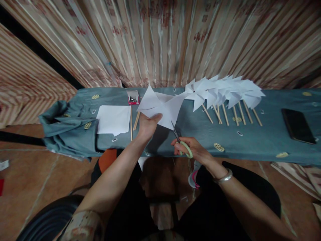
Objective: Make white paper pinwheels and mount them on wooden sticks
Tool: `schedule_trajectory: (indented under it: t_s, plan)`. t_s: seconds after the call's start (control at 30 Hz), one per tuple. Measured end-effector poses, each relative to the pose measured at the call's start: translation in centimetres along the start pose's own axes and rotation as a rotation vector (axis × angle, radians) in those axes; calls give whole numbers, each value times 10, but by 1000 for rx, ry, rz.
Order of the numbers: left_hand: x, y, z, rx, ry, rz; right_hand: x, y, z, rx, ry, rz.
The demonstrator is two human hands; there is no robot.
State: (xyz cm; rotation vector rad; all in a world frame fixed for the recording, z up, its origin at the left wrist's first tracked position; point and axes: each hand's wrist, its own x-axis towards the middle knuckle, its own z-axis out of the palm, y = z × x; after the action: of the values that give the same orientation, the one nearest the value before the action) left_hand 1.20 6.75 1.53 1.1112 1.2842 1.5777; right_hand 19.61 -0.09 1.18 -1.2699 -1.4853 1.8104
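Observation:
My left hand is closed on a white paper sheet, holding it up above the low table's front edge. The sheet has cuts running in from its corners. My right hand grips green-handled scissors, whose blades point up and touch the paper's lower right edge. A silver bangle circles my right wrist.
A low table under a blue-grey cloth carries a stack of white paper, loose wooden sticks, a small pink box of pins, a row of finished white paper pinwheels and a black phone. Curtains hang behind.

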Motion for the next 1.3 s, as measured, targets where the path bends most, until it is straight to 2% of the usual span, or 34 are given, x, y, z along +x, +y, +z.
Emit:
schedule_trajectory:
  t_s: [0.37, 1.03, 1.3]
  plan:
    - [-8, 7, 3, -50, 4, -90, 0, 0, 0, 14, 23, -9]
    - [-6, 7, 1, -82, 3, -64, 3, -3, 5, 104, 67, 8]
    - [-13, 5, 3, -43, -39, -86, 2, 3, 1, 55, 53, -54]
